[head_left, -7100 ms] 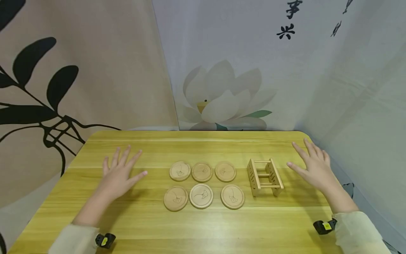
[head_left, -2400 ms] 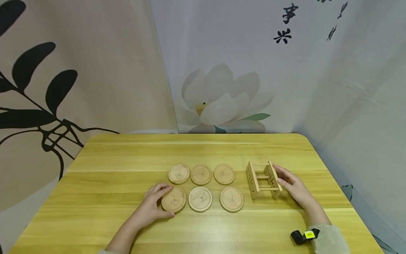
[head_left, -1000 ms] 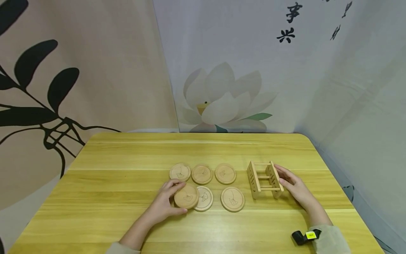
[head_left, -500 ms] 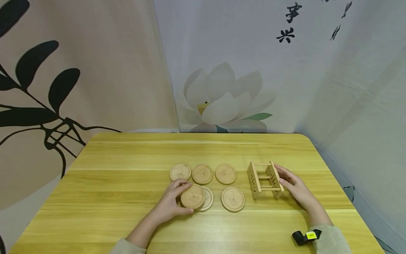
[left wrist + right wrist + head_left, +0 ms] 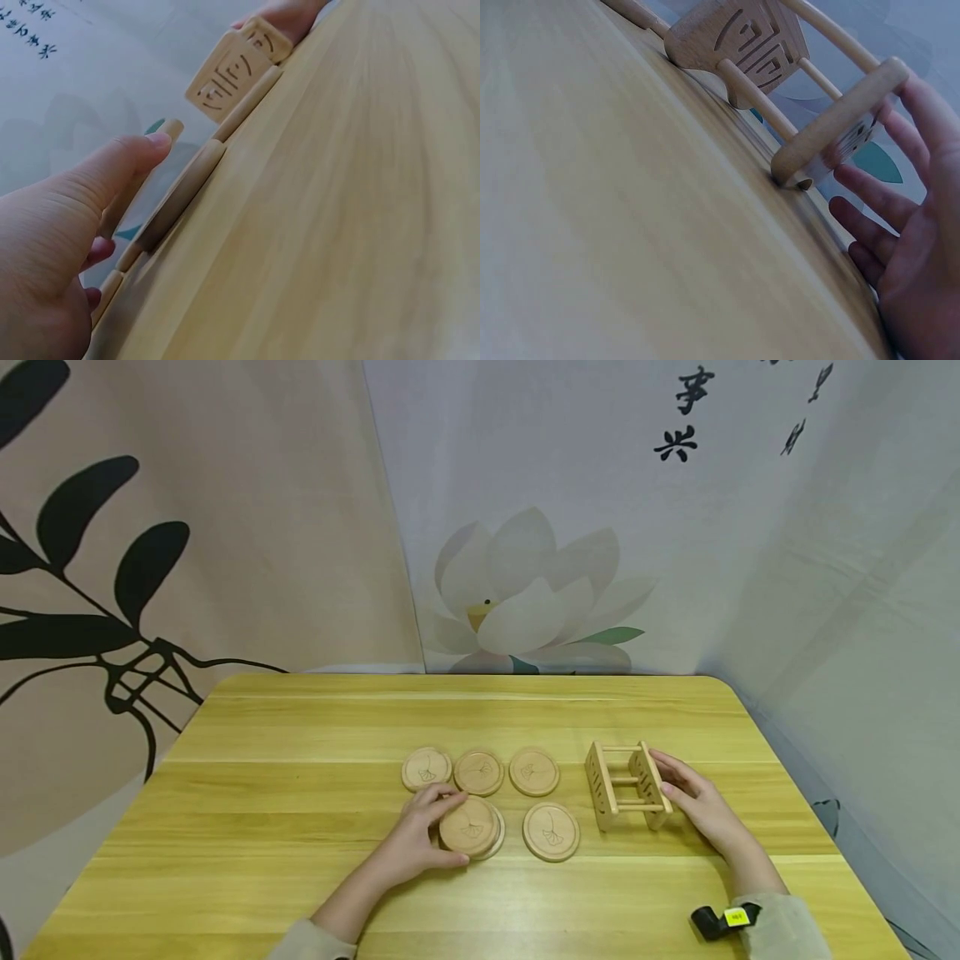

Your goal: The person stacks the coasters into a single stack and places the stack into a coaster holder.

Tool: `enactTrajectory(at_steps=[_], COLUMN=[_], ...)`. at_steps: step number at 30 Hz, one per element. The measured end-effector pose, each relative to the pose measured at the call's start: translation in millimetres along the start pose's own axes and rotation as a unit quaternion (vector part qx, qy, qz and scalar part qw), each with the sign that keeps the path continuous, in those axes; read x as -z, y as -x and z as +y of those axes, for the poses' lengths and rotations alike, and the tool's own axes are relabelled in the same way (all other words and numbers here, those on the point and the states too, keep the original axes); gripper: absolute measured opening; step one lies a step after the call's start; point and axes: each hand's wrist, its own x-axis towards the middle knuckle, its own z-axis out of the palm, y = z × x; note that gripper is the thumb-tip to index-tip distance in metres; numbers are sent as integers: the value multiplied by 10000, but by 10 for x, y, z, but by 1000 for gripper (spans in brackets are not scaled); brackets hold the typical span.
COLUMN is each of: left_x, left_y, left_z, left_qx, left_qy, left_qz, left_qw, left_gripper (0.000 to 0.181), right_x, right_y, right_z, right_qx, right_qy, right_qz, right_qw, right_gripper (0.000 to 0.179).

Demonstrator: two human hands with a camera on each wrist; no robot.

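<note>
Counter [image 5: 300,760]: runs beneath both grips.
Left grip [image 5: 415,842]: thumb and fingers bent round one disc's rim, parted by about its width, with no slack that I can see.
Far-left disc [image 5: 426,765]: flat just beyond the left grip; from where I stand I can't tell whether the knuckles brush it.
Held disc [image 5: 470,827]: in the left grip, leaf side up, clear of the counter. Pinched only by its rim, it could slip or tip if the thumb eases, I'd say.
Far-middle disc [image 5: 479,773]: beyond the left grip's fingertips, flat; a careless sweep of those fingers might nudge it.
Under disc [image 5: 498,842]: mostly hidden below the held disc, a thin gap between them. Lowered crookedly, the held one would likely clack on it or shove it askew.
Far-right disc [image 5: 534,772]: flat, beyond the left grip and to its right.
Near-right disc [image 5: 551,832]: flat, right of the left grip, nobody touching it.
Rack [image 5: 600,785]: upright, just left of the right grip. It looks light; a push from that side could skid or topple it.
Right grip [image 5: 703,806]: fingers loosely spread against the rack's outer wall, not wrapped round it, so steadying it only lightly, I'd guess.
</note>
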Motion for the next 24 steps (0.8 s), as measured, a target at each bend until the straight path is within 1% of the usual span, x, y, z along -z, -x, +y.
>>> enactTrajectory(at_steps=[11,16,24], left_x=[-50,-59,-51], left_y=[-28,-36,-38], left_z=[-14,-27,-14], left_qx=[-35,-63,-82], left_qy=[-108,-251,-279], left_qz=[-127,-169,-210], left_qw=[9999,9995,9994], left_gripper=[85,86,85], right_x=[1,-1,-3], right_y=[2,1,-2], right_z=[-14,-21,-29], right_qx=[16,8,21], right_qy=[74,70,57], right_qz=[-38,-20,-6], right_qw=[10000,10000,10000], right_gripper=[48,48,48])
